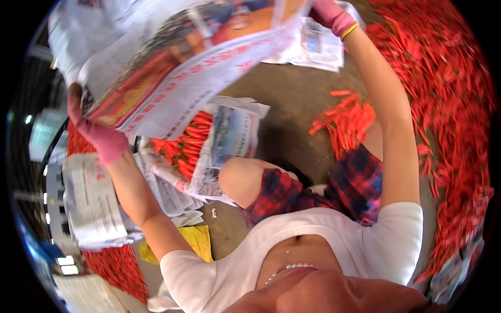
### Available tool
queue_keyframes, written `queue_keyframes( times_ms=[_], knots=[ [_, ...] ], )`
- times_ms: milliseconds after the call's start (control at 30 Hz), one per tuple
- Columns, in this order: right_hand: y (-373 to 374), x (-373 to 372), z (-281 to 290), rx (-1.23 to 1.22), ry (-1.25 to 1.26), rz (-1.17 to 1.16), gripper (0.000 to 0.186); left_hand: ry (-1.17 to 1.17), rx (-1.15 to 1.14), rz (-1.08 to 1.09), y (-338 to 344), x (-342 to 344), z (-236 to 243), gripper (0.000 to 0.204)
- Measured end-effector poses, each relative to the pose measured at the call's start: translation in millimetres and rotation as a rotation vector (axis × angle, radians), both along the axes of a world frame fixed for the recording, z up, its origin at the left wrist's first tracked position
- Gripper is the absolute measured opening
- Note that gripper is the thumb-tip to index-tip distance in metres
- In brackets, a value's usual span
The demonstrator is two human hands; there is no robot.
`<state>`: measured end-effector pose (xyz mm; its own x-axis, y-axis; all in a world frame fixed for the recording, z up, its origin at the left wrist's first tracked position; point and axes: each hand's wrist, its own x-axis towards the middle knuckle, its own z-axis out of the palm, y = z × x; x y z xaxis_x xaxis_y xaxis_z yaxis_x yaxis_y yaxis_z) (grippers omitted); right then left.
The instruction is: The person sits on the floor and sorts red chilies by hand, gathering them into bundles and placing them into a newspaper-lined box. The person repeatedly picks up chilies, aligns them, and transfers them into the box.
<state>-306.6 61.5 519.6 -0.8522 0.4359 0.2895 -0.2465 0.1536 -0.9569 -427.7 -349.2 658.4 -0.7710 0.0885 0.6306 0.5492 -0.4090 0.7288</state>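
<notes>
A large printed newspaper sheet (195,86) is stretched up in front of me, blurred by motion. My left hand (102,136), in a pink glove, is closed on its lower left corner. At the upper right my right hand (334,18), in a pink glove with a yellow cuff edge, is closed at the sheet's other end; its fingertips are partly hidden. Beneath the sheet, red chili peppers (194,148) lie packed in a newspaper-lined holder, partly covered from view. Its newspaper lining (235,135) folds outward on the right side.
A small pile of red chilies (344,122) lies on the floor beside my knee. A big chili heap (443,78) spreads along the right. Stacked newspapers (94,198) stand at the left, near a yellow bag (195,242). More folded papers (315,47) lie ahead.
</notes>
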Motion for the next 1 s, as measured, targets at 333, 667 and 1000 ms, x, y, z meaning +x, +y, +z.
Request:
queue_keyframes(
  times_ms=[333, 667, 1000],
  knots=[
    [-88.5, 358.6, -49.7, -0.293, -0.271, -0.659, 0.039, -0.965, -0.171, -1.539, 229.9, 98.9, -134.1, 0.043],
    [-148.3, 396.6, -45.0, -0.494, -0.319, -0.938, 0.039, -0.987, 0.043, -1.869, 326.5, 149.7, -324.6, 0.049],
    [-3.5, 213.3, -240.5, -0.625, -0.026, -0.926, 0.034, -0.922, -0.942, -1.448, 318.1, -113.8, -464.4, 0.044]
  ],
)
